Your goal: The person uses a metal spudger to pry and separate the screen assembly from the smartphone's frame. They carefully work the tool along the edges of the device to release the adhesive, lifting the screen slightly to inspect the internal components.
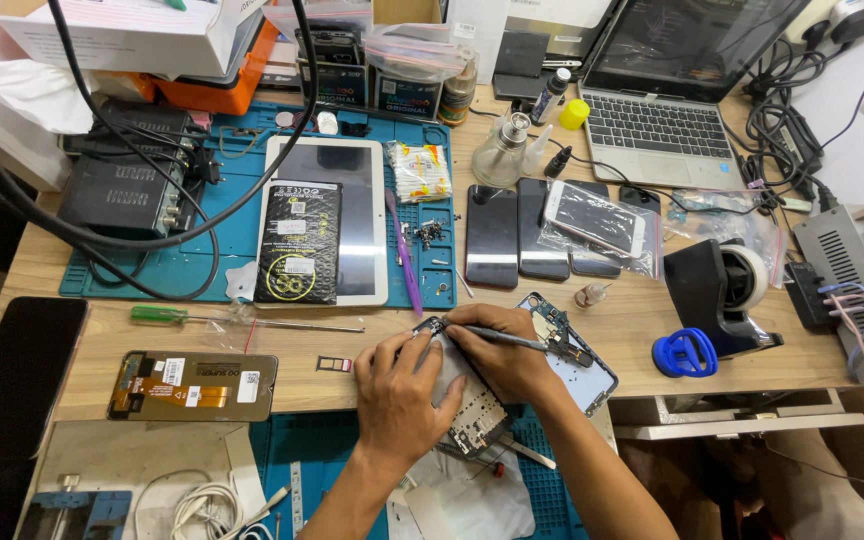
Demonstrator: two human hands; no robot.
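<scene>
Lower centre: left hand (397, 395) flat, fingers spread, pressing opened phone (512, 385) on wooden desk (102, 325). Right hand (502, 355) closed around tool (527, 343), tip on phone. Left: screen part (192, 385), screwdriver (162, 315). Mid frame: blue mat (162, 270), tablet (337, 215), phones (517, 235), tape dispenser (722, 290). Top right: laptop (667, 90), cables (782, 120).

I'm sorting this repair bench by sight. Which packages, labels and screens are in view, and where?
Laptop: back right, open, grey, screen dark.
White tablet: on blue mat, screen dark.
Black battery: on tablet, white and yellow labels.
Display panel: front left, white stickers.
White box: back left.
Dark phones: centre, screens off.
</scene>
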